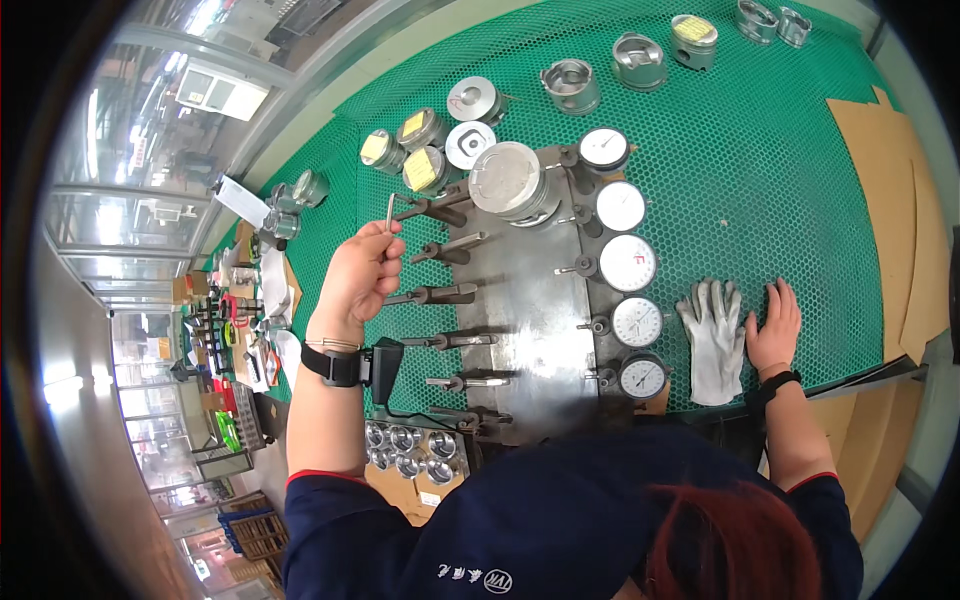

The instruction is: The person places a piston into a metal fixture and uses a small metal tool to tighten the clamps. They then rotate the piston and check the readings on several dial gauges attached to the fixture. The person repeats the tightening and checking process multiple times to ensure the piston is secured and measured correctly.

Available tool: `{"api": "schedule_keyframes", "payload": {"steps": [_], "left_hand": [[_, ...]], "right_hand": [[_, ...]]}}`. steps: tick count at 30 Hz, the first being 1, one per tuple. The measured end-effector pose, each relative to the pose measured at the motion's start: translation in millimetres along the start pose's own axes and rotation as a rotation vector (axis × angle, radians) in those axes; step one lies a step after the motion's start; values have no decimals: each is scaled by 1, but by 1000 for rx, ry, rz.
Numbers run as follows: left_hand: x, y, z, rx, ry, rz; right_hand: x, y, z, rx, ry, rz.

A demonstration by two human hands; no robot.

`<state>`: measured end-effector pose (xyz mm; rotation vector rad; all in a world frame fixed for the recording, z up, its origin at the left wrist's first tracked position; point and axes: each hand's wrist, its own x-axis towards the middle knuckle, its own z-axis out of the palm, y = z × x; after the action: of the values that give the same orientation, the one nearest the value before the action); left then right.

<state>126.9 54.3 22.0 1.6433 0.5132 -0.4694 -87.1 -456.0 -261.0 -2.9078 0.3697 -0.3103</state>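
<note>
My left hand (360, 268) is closed around a thin silver hex key (391, 212), whose bent end points up. It is held at the left side of a steel fixture plate (530, 310), near a dark clamp (436, 209) on the plate's left edge. At the far end of the plate stands a large metal piston (512, 183). Dial gauges, such as a white-faced one (628, 262), line the plate's right edge. My right hand (774, 328) lies with fingers stretched out on the green mat (770, 190), holding nothing. Beside it is a grey-white work glove (714, 340).
Several pistons, some with yellow notes (424, 168), stand at the back. Cardboard (875, 210) covers the mat's right edge. At the near left, several shiny round metal parts (408, 450) sit together. A cluttered bench (240, 310) lies farther left.
</note>
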Motion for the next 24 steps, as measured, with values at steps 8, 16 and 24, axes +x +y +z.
{"api": "schedule_keyframes", "payload": {"steps": [8,16,24], "left_hand": [[0,-7,12,1029,311,814],[4,17,125,1116,156,1009],[20,5,147,1195,152,1006]], "right_hand": [[1,11,10,67,14,-48],[-7,21,20,-22,56,-40],[-9,20,20,21,46,-32]]}}
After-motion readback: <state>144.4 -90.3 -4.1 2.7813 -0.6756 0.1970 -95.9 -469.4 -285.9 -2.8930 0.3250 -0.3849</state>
